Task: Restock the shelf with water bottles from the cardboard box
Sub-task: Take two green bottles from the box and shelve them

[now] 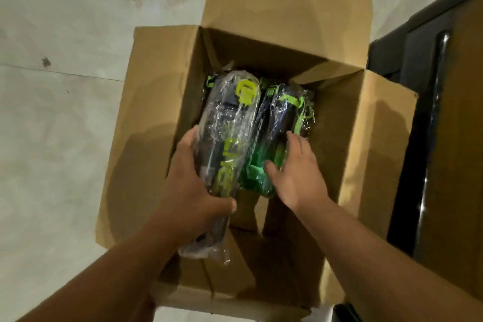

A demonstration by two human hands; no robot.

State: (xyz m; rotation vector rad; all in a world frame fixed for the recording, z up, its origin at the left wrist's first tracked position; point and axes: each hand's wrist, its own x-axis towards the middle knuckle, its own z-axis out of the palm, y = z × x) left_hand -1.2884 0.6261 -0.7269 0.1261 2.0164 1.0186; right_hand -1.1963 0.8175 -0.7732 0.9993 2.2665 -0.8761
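**A:** Where are the bottles right now?

**B:** Both are in the open cardboard box (pixel 162 102), lying with their caps toward 12 o'clock. The left hand (pixel 193 191) grips the first bottle (pixel 230 123) around its lower body, thumb across the front, and its base sticks out past the rim toward 6 o'clock. The second bottle (pixel 279 112) lies just beside it at 3 o'clock. The right hand (pixel 298 175) rests on that one with spread, fairly straight fingers, not closed around it.

**A:** How will they handle?

**B:** Each is sealed in loose plastic wrap (pixel 209 253), so I expect the surface to be slick and to shift under the fingers. The bottles look rigid and probably empty, so light. I would wrap the hand around the middle of the body and squeeze through the film. I would not pull on the slack wrap or on the yellow-green lid (pixel 245 91).

**A:** Anything you can't see?

**B:** More green shows beneath these two, but I can't count what is there. The box floor is hidden. A dark unit (pixel 431 112) runs off the frame at 3 o'clock, and I cannot tell whether it is the shelf.
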